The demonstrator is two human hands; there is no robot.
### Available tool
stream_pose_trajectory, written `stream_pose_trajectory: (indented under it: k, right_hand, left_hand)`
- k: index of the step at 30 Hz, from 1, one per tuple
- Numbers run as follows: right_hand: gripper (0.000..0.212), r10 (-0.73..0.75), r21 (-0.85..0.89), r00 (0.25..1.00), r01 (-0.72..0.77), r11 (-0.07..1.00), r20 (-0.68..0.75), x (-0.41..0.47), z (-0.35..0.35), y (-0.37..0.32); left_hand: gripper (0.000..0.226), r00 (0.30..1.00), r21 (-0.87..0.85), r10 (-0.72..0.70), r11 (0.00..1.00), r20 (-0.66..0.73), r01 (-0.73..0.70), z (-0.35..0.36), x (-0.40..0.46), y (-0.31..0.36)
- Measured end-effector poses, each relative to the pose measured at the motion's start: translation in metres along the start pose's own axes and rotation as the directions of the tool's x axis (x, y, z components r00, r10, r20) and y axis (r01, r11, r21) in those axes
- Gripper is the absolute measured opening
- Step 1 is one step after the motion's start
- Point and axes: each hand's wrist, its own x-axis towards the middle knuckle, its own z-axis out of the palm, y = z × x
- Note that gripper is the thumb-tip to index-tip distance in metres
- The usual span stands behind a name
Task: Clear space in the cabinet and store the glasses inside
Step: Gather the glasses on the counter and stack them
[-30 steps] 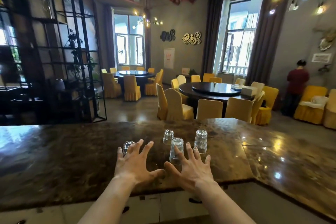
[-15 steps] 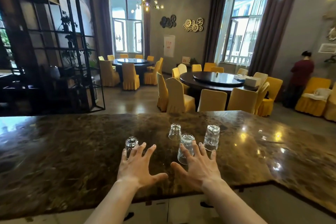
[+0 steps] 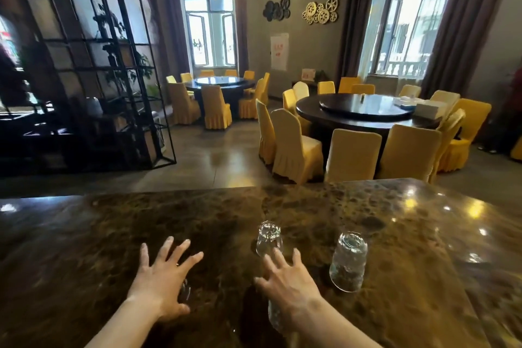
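Observation:
Several clear glasses stand upside down on the dark marbled counter. One glass is just beyond my right fingertips, and a taller glass stands to the right of that hand. My left hand hovers with fingers spread over a third glass, which is mostly hidden under the palm. My right hand is also spread, with a fourth glass showing below its wrist. Neither hand visibly grips a glass. No cabinet is in view.
Beyond the counter lies a dining room with two round dark tables ringed by yellow-covered chairs. A tall black metal shelf stands at the left. The counter's far edge runs across the middle of the view.
The view has moved closer to the counter. Both hands have slid forward, so the left glass and the nearest glass now sit under them instead of beyond the fingertips.

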Motion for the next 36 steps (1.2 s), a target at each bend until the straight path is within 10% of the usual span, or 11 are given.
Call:
stream_pose_trajectory:
  k: [4, 9, 14, 17, 21, 36]
  right_hand:
    - [0.032, -0.029, -0.027, 1.000, 0.030, 0.999, 0.007, 0.022, -0.004, 0.002]
    - [0.029, -0.115, -0.298, 0.993, 0.118, 0.947, 0.028, 0.031, -0.009, -0.001]
    - [0.032, 0.019, 0.122, 0.983, 0.004, 0.992, -0.185, 0.031, -0.008, 0.030]
    - [0.064, 0.315, 0.619, 0.897, -0.062, 0.783, -0.309, 0.019, 0.010, 0.039]
    - [0.083, 0.570, 0.964, 0.792, 0.084, 0.253, -0.219, 0.011, 0.037, 0.025]
    - [0.086, 0.576, 0.996, 0.812, 0.086, 0.036, -0.091, 0.005, 0.095, 0.017]
  left_hand:
    - [0.102, 0.974, 0.109, 0.065, 0.990, 0.216, -0.090, 0.007, 0.026, -0.010]
    - [0.069, 0.977, 0.199, 0.172, 0.960, 0.126, -0.195, 0.010, 0.042, -0.017]
    - [0.071, 0.991, -0.321, 0.099, 0.939, -0.087, -0.122, 0.010, 0.046, -0.033]
    - [0.070, 0.968, -0.837, -0.096, 0.526, -0.232, -0.149, 0.017, 0.050, -0.032]
    - [0.077, 0.929, -0.967, -0.288, -0.030, -0.233, -0.252, 0.028, 0.062, 0.001]
    - [0.095, 0.909, -0.978, -0.361, 0.096, -0.207, -0.185, 0.075, 0.075, 0.066]
